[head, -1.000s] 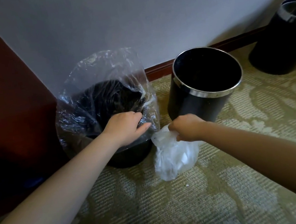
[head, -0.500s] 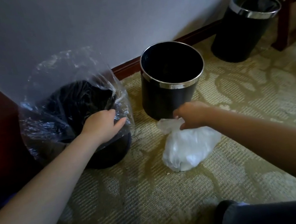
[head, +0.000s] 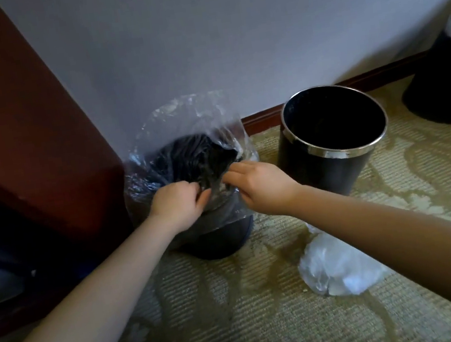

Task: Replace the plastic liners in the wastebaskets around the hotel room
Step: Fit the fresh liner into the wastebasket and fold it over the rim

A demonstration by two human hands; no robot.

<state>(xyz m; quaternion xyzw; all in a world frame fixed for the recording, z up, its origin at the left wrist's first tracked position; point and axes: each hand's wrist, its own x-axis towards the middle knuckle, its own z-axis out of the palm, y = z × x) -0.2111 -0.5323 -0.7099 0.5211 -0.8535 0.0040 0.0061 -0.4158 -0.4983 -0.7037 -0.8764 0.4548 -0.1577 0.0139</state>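
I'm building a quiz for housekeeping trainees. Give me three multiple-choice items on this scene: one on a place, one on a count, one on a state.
1. The crumpled white plastic bag lies: A inside a basket; B on the patterned beige carpet; C in a hand.
2. Black round wastebaskets in view: A one; B two; C three.
3. The middle silver-rimmed wastebasket is: A lined; B unlined; C tipped over.
Answers:
1 B: it rests on the floor, outside every basket.
2 C: the left wastebasket with a clear plastic liner, the middle one, and the far-right wastebasket.
3 B: its inside shows bare black.
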